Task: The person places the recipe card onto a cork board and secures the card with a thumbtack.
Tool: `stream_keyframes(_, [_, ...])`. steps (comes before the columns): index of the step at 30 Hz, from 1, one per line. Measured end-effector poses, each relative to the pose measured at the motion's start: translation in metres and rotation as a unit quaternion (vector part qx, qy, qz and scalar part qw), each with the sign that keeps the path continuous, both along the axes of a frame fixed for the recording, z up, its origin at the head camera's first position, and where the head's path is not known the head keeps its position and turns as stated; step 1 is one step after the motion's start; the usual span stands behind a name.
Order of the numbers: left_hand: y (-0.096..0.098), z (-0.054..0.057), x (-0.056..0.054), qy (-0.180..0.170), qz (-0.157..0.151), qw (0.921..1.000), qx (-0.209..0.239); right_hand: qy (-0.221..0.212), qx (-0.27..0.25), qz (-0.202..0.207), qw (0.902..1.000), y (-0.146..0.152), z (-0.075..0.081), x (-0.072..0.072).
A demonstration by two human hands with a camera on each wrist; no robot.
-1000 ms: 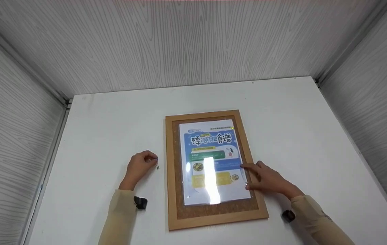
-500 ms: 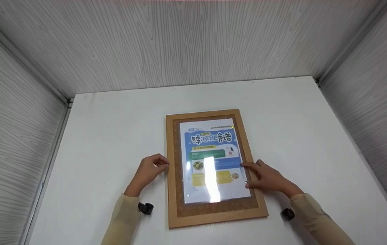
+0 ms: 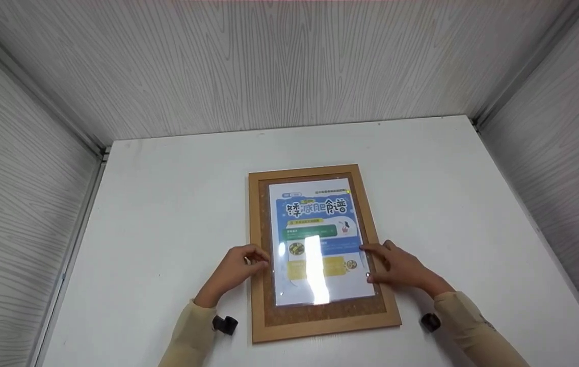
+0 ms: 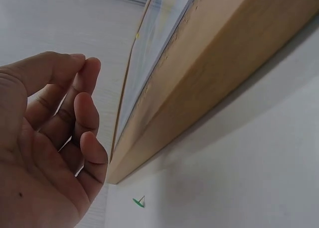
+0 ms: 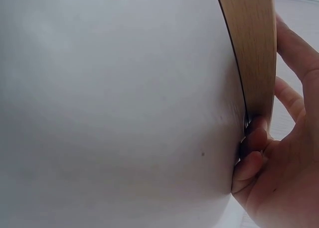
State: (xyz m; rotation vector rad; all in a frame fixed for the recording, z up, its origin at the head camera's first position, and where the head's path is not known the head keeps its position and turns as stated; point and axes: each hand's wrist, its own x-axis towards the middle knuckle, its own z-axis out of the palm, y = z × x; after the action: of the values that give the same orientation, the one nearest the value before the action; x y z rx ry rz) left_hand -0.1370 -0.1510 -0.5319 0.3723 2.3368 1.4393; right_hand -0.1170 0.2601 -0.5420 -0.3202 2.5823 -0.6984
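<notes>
A wood-framed corkboard [image 3: 330, 317] lies on the white table with a printed, glossy-covered poster [image 3: 294, 293] on its cork. My left hand [image 3: 236, 267] is over the board's left edge, thumb and index fingertips pinched together by the poster's left side. Its pinched tips hide the thumbtack, whose blue showed there earlier. My right hand [image 3: 399, 267] grips the board's right edge, index finger and thumb on the poster's right side. Its other fingers curl under the wooden frame [image 5: 254, 54] in the right wrist view. A yellow tack [image 3: 347, 191] sits at the poster's upper right corner.
A green thumbtack [image 4: 139, 201] lies on the table beside the board's left side, seen in the left wrist view. The white table [image 3: 177, 193] extends around the board, with grey wood-patterned panels [image 3: 289, 66] at its back and sides.
My left hand has moved right and slightly toward me, from the table beside the green tack to over the frame's left side. My right hand and the board stay nearly still.
</notes>
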Motion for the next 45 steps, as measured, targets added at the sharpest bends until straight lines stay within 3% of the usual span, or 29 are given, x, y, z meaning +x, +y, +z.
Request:
stream_keyframes(7, [0.007, -0.002, 0.009, -0.025, -0.028, 0.9991, 0.019, 0.001, 0.006, -0.004, 1.0, 0.0, -0.001, 0.001])
stream_keyframes(19, [0.013, -0.004, 0.021, -0.047, -0.08, 0.9957, 0.002, 0.003, 0.006, -0.003, 1.0, 0.001, -0.002, 0.001])
stream_keyframes(26, [0.019, -0.002, 0.022, -0.054, -0.101, 0.9933, -0.019, -0.001, 0.004, -0.006, 1.0, 0.0, -0.001, 0.002])
stream_keyframes(35, [0.031, -0.002, 0.024, -0.022, -0.141, 0.9854, -0.092, -0.012, 0.014, -0.019, 0.9997, 0.0, -0.003, 0.002])
stream_keyframes(45, [0.038, 0.002, 0.018, -0.049, -0.141, 0.982, -0.116, -0.009, 0.009, -0.018, 0.9998, -0.001, -0.001, 0.001])
